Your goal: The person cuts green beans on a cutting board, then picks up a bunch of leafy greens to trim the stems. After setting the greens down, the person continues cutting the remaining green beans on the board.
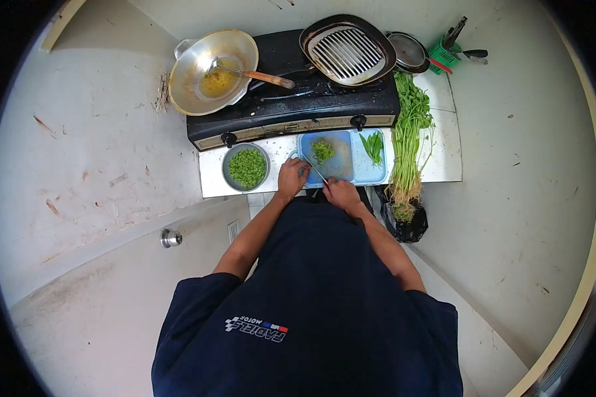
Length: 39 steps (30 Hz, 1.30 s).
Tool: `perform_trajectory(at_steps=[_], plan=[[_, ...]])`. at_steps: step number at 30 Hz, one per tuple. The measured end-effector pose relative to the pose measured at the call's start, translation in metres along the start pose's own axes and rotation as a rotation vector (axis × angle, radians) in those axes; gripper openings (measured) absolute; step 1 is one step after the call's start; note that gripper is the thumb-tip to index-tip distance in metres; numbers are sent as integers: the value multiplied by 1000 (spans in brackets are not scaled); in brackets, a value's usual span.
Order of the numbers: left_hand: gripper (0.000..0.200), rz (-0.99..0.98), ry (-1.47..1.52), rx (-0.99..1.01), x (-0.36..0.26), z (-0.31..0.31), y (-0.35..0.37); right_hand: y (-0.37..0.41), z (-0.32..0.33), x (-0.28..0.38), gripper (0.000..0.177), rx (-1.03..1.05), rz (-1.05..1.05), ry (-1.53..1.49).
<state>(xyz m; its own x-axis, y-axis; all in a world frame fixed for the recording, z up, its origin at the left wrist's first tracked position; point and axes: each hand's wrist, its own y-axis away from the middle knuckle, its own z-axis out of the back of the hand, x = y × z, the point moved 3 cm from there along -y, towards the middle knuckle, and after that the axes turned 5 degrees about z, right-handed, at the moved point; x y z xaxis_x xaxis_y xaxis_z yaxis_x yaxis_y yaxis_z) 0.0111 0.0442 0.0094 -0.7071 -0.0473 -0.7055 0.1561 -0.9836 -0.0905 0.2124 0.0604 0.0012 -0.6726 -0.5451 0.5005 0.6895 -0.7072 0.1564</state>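
My right hand (342,194) is closed around the handle of a knife (316,171), at the near edge of a blue cutting board (361,175). The blade slants up and left across the board. My left hand (293,177) is at the board's left edge, fingers bent together close to the blade; anything between them is too small to make out. Chopped greens (322,151) lie in a small pile beyond the knife. Several whole green leaves (373,147) rest on the board's right section. Left of my left hand, a grey bowl (226,173) holds chopped greens.
Behind the board stands a black stove (278,109) bearing a wok (182,76) with a wooden-handled spatula (271,79), and a grill pan (346,53). A long bunch of leafy stalks (409,145) lies at right, roots over a black bag (410,229). A green basket (442,54) holds utensils.
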Motion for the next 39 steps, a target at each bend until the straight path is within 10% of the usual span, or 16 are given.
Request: perform_trajectory(at_steps=[39], plan=[[7,194,124,-21,0,-3,6,2,-7,0,39,20,-33,10]])
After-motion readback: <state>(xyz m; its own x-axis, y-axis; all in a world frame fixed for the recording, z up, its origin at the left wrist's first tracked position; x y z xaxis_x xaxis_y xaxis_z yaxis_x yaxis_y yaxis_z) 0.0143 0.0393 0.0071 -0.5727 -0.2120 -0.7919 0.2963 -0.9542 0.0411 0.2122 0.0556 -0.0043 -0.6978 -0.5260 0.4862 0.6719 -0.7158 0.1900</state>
